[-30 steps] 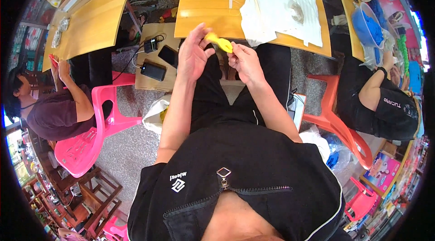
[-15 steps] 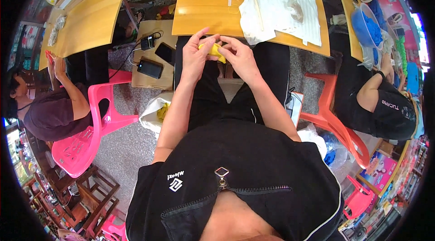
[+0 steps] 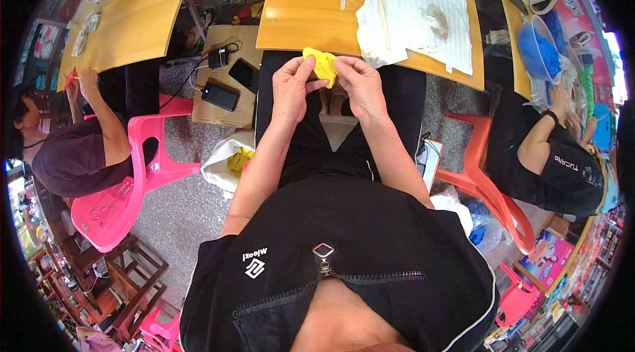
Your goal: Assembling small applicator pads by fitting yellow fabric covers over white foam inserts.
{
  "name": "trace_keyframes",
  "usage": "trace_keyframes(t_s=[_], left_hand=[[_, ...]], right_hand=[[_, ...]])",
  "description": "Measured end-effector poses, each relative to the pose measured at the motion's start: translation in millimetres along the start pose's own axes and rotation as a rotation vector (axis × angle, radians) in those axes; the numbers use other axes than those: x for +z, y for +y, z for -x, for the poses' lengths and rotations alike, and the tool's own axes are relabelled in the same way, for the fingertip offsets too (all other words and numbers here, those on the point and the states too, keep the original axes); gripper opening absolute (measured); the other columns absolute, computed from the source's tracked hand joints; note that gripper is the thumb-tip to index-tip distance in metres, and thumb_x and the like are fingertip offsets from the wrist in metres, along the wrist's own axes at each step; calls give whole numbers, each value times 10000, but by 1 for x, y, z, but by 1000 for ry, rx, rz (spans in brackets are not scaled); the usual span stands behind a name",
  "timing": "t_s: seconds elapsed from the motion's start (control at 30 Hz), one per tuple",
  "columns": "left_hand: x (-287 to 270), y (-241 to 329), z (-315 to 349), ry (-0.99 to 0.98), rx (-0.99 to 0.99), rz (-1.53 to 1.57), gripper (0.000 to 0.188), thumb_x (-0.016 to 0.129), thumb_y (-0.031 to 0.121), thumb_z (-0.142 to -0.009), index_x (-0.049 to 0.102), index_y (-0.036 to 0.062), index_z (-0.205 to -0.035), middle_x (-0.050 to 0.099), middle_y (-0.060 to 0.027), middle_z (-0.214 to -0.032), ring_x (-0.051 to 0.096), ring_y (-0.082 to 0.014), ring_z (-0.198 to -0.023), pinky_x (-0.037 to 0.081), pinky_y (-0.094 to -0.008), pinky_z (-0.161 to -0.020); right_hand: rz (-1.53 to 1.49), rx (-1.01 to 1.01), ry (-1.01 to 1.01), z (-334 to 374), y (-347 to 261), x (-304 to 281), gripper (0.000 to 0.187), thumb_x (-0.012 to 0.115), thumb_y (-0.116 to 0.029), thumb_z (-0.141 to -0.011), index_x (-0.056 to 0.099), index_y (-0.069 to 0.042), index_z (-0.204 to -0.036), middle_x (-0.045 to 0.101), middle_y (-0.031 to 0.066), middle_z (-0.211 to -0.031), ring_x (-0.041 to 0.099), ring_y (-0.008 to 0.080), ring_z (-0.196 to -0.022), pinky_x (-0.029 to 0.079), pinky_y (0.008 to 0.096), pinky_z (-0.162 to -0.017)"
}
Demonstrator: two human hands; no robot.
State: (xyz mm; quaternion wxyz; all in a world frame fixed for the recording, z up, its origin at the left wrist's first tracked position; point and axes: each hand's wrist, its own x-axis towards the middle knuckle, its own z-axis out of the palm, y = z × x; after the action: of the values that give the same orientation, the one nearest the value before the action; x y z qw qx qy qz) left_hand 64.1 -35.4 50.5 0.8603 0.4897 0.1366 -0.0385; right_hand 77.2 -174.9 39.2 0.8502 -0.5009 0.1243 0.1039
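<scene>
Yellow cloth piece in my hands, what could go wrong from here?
The yellow cloth piece, pinched between your left hand and right hand near the edge of the table, might slip and drop. The open white bag on the left could get bumped, perhaps spilling its yellow contents.

The scene is brightly and evenly lit, with patches of white glare burnt out at the far left and right rims, the tabletops (image 3: 297, 28) bowed by fisheye distortion, and the corners swallowed in black.
</scene>
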Motion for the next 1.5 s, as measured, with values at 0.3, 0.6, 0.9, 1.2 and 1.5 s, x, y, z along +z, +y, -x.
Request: trace_keyframes(t_s=[0.3,0.6,0.9,1.2,1.5], left_hand=[[-11,25,-5,-76,-70,-328,216,573,202,-913,641,-2,-920,635,-32,-782,605,-83,-649,530,-214,-544],[-18,24,-8,10,-104,-286,219,583,224,-903,634,15,-941,641,-31,-817,606,-90,-668,516,-211,-534],[-21,28,-7,-8,-53,-104,231,513,225,-950,596,19,-1014,656,-64,-912,649,-114,-754,566,-240,-565],[-46,59,-12,-140,-117,336,251,476,217,-965,540,13,-1096,641,-111,-1015,663,-189,-859,594,-296,-671],[-71,73,-25,-182,-73,479,252,500,218,-953,541,20,-1103,630,-122,-1048,658,-203,-892,593,-284,-697]], right_hand=[[1130,-987,-390,-3,-37,7,225,658,-26,-743,669,-69,-964,626,75,-914,608,262,-845,492,339,-761],[794,-709,17,9,-23,10,128,713,-23,-712,588,-21,-738,602,46,-712,580,140,-645,474,261,-626],[1313,-784,333,-109,-69,-68,306,643,-208,-806,636,-2,-1032,650,133,-845,611,270,-773,486,368,-725],[762,-363,182,-112,-81,-100,287,561,-112,-813,633,21,-1057,644,130,-818,632,236,-716,506,331,-629],[395,-37,-285,50,-64,-12,233,522,-31,-909,597,42,-1117,546,20,-821,412,37,-552,292,169,-435]])
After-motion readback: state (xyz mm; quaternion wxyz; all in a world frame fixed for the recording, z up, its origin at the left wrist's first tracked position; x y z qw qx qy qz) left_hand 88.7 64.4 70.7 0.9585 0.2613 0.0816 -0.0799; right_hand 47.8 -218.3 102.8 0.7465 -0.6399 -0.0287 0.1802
